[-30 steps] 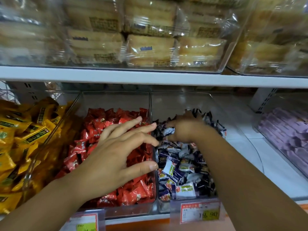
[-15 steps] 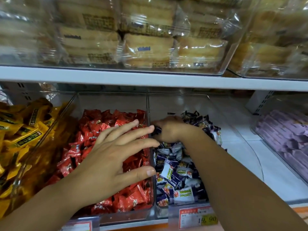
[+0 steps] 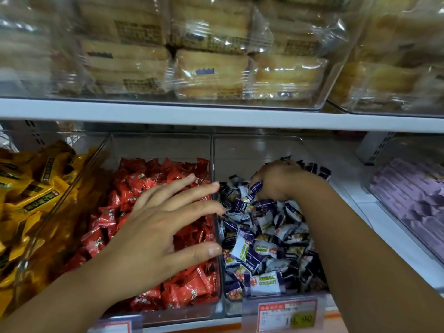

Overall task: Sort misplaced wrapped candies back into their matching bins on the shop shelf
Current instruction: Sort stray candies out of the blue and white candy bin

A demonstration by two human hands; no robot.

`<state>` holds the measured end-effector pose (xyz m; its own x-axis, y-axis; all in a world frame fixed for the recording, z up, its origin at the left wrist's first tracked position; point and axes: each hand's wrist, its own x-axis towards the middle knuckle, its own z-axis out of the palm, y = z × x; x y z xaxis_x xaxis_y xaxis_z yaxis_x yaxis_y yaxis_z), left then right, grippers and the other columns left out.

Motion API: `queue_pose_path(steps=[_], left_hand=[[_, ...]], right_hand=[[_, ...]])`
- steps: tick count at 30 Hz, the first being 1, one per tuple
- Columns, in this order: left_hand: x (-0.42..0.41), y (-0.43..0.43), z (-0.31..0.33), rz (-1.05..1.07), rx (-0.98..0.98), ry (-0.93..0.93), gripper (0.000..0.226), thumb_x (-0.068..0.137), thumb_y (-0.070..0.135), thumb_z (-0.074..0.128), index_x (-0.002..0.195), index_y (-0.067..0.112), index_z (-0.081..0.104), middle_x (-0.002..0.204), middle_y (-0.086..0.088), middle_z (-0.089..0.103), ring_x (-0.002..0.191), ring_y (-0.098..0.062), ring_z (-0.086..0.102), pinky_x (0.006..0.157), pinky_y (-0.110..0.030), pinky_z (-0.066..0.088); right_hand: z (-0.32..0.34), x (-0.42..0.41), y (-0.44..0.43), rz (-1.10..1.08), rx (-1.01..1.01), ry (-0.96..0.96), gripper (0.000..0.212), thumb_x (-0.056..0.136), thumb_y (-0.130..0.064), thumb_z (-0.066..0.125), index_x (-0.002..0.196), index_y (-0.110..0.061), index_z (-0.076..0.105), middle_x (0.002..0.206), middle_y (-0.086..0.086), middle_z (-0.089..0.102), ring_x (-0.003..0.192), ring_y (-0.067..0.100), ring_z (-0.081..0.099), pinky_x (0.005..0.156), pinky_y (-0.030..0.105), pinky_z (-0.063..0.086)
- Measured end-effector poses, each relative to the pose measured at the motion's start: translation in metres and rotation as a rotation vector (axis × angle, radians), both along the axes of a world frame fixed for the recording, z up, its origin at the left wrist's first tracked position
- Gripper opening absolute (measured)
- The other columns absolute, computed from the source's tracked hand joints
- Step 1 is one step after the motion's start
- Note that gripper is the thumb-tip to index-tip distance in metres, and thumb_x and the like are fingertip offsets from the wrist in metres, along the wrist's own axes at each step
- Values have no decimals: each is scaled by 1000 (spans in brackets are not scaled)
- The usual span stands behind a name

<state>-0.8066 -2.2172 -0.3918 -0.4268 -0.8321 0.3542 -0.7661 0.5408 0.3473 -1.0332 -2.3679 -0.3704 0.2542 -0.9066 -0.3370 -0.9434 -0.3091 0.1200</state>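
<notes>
Right hand [image 3: 276, 181]: curled, pinching a dark blue candy [image 3: 255, 187] above the blue-and-white pile. Left hand [image 3: 156, 227]: spread flat, empty, over red candies [image 3: 144, 176].

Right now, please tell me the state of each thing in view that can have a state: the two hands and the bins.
Left hand: open, fingers spread, over the red candies, holding nothing.
Right hand: curled in the dark-wrapped candies, pinching one.
Red candy bin: about half full.
Dark candy bin: partly full, bare at the back.
Yellow candy bin: heaped high.
Purple packet bin: holds purple packets.
</notes>
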Motion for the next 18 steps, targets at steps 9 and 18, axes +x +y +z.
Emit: queue_pose_path(steps=[9,18], left_hand=[[0,-1,-1,-16,9,-8,49,84,80,34,129,60,38,150,39,16,145,3,4,110,-35,14],[-4,-3,-7,15,-42,-20,46,86,78,35,128,60,38,151,34,20,145,-2,15,107,-39,23]], right_hand=[[31,-7,34,40,37,-350,44,87,-42,66,129,-33,56,138,-4,51,116,16,51,89,24,37],[-15,21,38,161,97,14,54,87,-68,43,138,-50,40,158,-13,21,148,23,1,109,65,-12]])
